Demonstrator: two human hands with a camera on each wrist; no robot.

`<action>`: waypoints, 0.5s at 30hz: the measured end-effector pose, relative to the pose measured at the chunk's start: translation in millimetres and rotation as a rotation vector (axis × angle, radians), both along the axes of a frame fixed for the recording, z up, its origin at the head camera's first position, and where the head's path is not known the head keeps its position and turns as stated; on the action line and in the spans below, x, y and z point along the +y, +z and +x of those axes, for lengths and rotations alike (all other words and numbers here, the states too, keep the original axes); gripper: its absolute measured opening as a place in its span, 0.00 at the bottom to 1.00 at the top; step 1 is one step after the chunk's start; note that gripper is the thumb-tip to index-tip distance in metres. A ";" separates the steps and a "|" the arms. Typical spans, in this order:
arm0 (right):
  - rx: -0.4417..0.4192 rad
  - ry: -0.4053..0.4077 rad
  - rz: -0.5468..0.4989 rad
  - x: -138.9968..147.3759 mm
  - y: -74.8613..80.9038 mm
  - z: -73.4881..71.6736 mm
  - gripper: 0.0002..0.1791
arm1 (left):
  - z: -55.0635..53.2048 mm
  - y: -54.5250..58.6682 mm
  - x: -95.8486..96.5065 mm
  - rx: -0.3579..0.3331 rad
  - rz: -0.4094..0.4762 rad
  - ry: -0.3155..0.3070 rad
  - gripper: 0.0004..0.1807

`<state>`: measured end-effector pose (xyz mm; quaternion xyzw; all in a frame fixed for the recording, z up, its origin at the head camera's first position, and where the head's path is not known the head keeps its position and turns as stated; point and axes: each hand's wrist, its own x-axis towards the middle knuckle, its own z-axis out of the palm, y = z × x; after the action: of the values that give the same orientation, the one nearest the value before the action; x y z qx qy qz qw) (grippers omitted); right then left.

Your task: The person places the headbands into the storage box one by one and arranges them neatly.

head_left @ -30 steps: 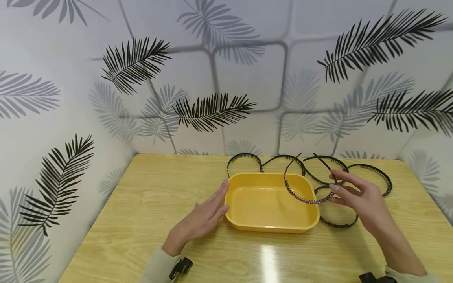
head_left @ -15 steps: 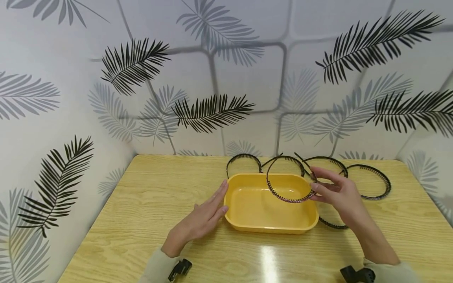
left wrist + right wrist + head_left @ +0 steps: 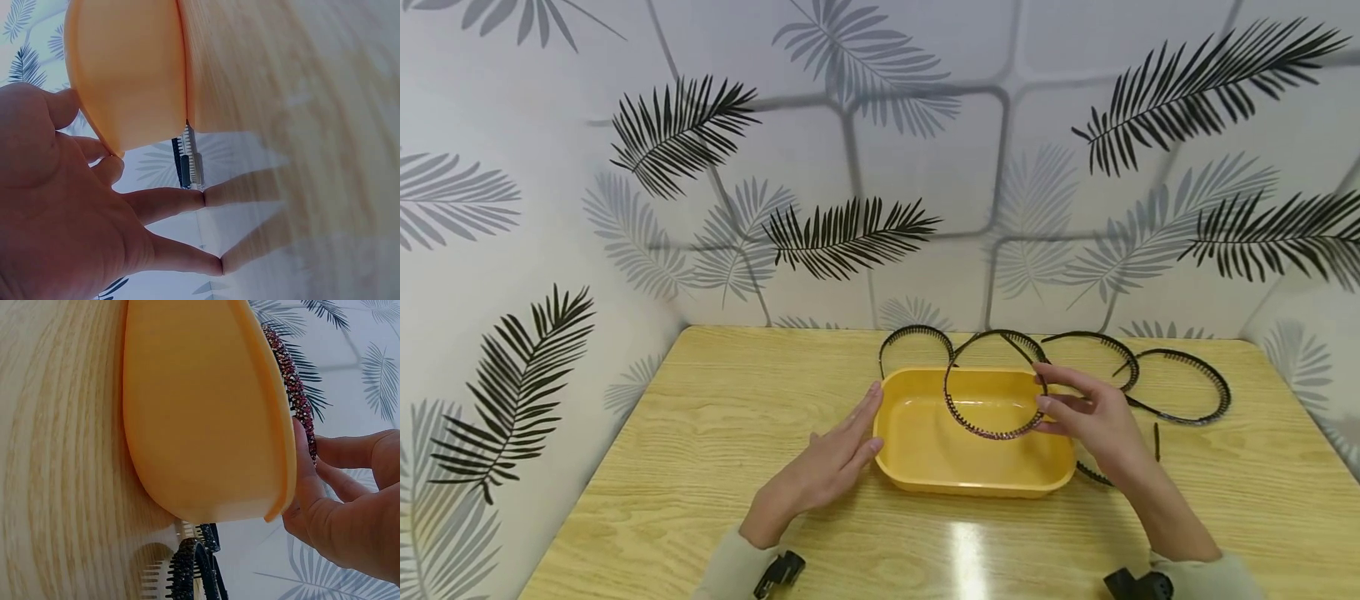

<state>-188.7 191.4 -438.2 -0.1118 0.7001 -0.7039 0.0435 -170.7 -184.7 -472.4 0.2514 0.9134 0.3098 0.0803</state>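
Observation:
Over a yellow plastic basin (image 3: 917,479), my right hand (image 3: 1093,421) pinches a dark toothed headband (image 3: 996,435) by one arm, fingers and thumb on its side. Its band glitters with pinkish-red and silver stones in the right wrist view, where the headband (image 3: 294,378) stands just above the basin's rim (image 3: 284,425). My left hand (image 3: 823,467) rests at the basin's left end, fingers extended. In the left wrist view the left hand (image 3: 75,206) touches the basin's rim with its thumb and some fingers, while two straight fingertips reach the tabletop.
Black toothed headbands lie behind the basin, one at back left (image 3: 917,330) and another at far right (image 3: 1221,392). One more headband (image 3: 1093,475) sits right of the basin, partly hidden by my right forearm. A leaf-patterned wall (image 3: 880,167) borders the wooden table (image 3: 737,400).
My right hand has moved left with the pinched headband, from the basin's right side to over its middle. The left hand stays at the basin's left end.

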 end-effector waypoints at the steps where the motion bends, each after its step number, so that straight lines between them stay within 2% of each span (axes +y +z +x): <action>1: -0.007 -0.003 0.009 -1.0 -0.3 0.3 0.25 | -0.1 0.1 0.5 0.000 0.000 -0.001 0.37; 15: -0.014 0.024 0.068 -18.3 -8.1 1.1 0.29 | 0.6 0.3 1.9 0.010 -0.018 0.003 0.36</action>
<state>-187.6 173.1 -446.2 -0.1140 0.7217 -0.6800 0.0605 -170.2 -182.7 -472.1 0.2507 0.9170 0.3005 0.0773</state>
